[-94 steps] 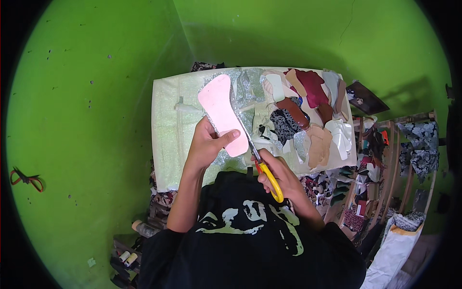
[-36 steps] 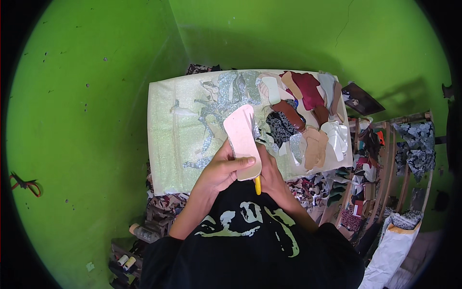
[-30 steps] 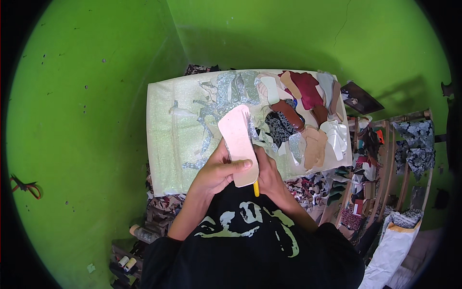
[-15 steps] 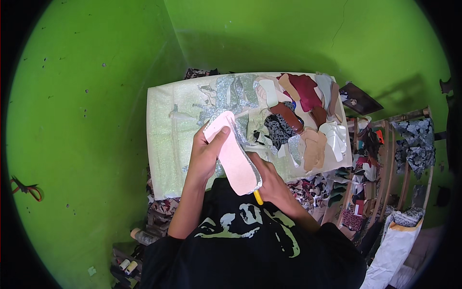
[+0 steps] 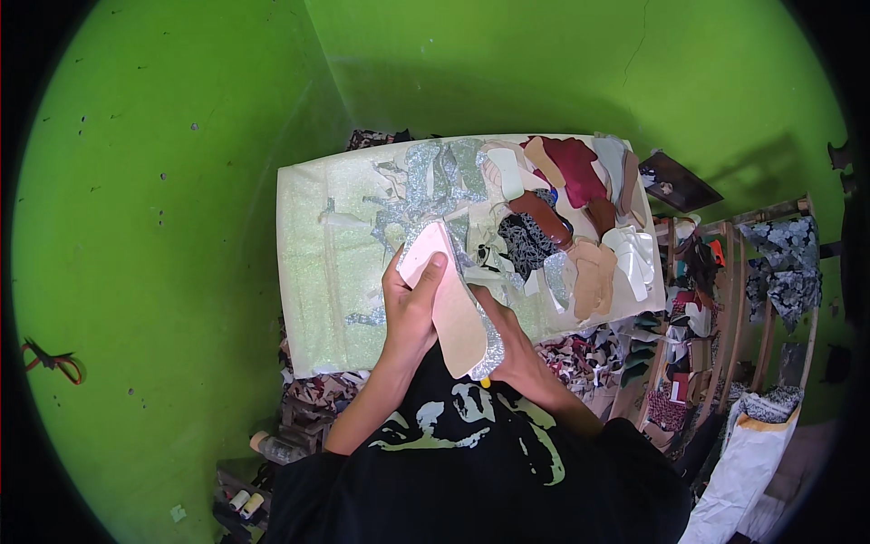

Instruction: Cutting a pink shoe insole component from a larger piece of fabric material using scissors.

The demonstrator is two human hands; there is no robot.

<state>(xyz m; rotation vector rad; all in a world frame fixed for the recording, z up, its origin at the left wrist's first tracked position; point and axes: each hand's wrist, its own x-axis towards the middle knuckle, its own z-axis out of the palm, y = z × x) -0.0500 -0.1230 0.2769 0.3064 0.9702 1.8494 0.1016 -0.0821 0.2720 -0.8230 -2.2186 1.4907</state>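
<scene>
My left hand (image 5: 412, 304) grips a pale pink-beige shoe insole (image 5: 462, 331), thumb on its face near the upper end. Silver glitter material (image 5: 494, 349) lies behind the insole and sticks out along its right and lower edges. On the right side, my right hand (image 5: 515, 343) is closed close against the glitter edge, its fingertips mostly hidden behind the piece. A yellow handle end (image 5: 486, 383) pokes out below that hand; the rest of this tool is hidden. Both hands are held above the near edge of a table (image 5: 317, 281) covered with pale shiny sheeting.
Silver glitter scraps (image 5: 426, 172) lie at the table's far middle. Brown (image 5: 541, 220), maroon (image 5: 580, 186) and tan cut pieces (image 5: 592, 276) are heaped at the right. A wooden rack (image 5: 725, 335) with material stands further right; green walls (image 5: 181, 227) rise behind and left.
The insole has tilted and shifted slightly right and down, with my left hand moving along. More glitter edge shows at its lower right, and less of the yellow handle is visible.
</scene>
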